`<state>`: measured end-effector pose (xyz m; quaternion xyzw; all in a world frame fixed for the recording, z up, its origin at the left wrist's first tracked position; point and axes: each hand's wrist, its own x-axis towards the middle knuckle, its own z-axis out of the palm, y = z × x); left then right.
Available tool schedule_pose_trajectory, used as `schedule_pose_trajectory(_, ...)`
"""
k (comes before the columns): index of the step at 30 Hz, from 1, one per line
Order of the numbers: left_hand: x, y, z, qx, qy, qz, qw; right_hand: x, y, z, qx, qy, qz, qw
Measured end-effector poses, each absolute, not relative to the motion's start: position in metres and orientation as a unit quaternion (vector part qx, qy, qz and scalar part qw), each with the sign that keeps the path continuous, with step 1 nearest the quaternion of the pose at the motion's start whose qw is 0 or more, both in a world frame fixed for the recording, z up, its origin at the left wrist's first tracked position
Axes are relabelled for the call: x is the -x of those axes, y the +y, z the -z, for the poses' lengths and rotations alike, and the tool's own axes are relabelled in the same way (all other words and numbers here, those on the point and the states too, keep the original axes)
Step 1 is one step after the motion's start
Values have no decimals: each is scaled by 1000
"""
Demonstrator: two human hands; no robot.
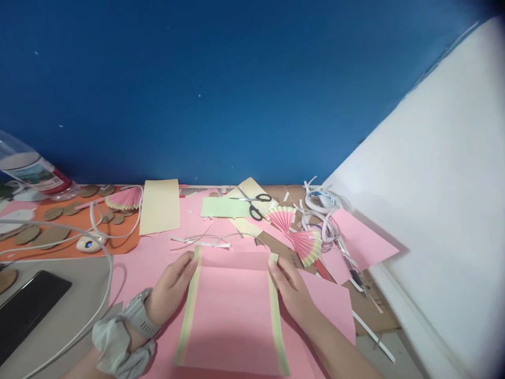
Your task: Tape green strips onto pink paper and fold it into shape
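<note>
A pink sheet of paper (234,316) with yellow and green strips down both side edges is held between my hands. My left hand (173,287) pinches its far left corner, thumb on top. At the far right corner my right hand (290,287) grips the sheet in the same way. A crease runs across the paper near its far edge. Underneath lies larger pink paper (331,300). Beyond the sheet are scissors (252,201) with black handles, resting partly on a light green paper strip (223,207). Right of them sits a pleated pink paper bow (294,234) with yellow-green edges.
A cream sheet (160,206) and a pleated pink fan (124,199) lie left. A bottle (37,171), a white cable (108,273) and a black phone (33,310) are farther left. Curled white paper strips (321,210) and a craft knife (349,263) lie right, near the white wall (445,158).
</note>
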<state>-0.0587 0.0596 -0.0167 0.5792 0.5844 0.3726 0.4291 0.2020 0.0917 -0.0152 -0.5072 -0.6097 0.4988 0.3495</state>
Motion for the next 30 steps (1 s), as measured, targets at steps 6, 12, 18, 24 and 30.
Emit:
schedule_pose_trajectory(6,58,59,18,-583,577,-369,438,-203,93,9,496,-601,-509,365)
schedule_pose_trajectory(12,64,62,21,-590,579,-380,414,-207,94,12,487,-594,-508,389)
schedule_pose_trajectory(18,65,62,18,-588,578,-396,404,-208,96,20,468,-595,-525,389)
schedule_pose_trajectory(24,62,61,14,-577,570,-409,419,-207,96,12,481,-598,-515,383)
schedule_pose_trajectory(30,60,61,13,-600,534,-384,456,-202,95,13,497,-605,-499,372)
